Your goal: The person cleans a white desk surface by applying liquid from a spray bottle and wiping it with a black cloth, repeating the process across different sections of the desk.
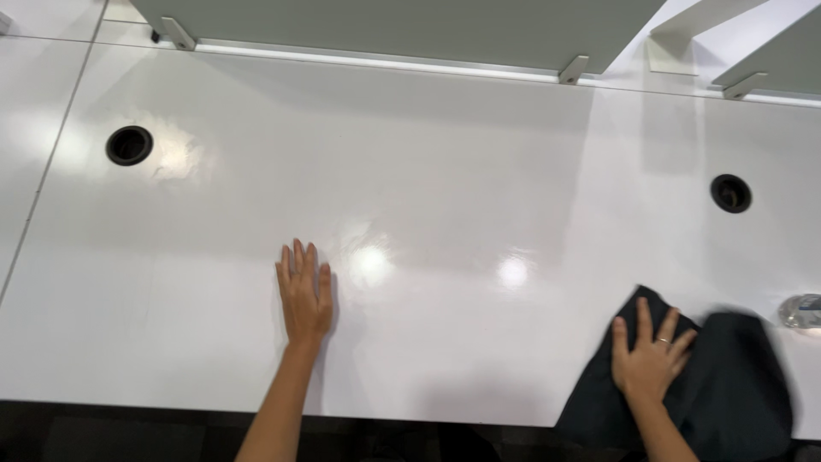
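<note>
Partly blurred, dark cloth (727,385) under right hand (648,359); left hand (304,295) flat on desk (428,188).

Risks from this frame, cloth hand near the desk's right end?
1. The clear bottle lies right beside the dark cloth; a sweep by the right hand could likely knock it off.
2. The cloth overhangs the front edge of the white desk, so it may slip off.
3. The left hand rests flat on the glossy top and may leave smears.
</note>
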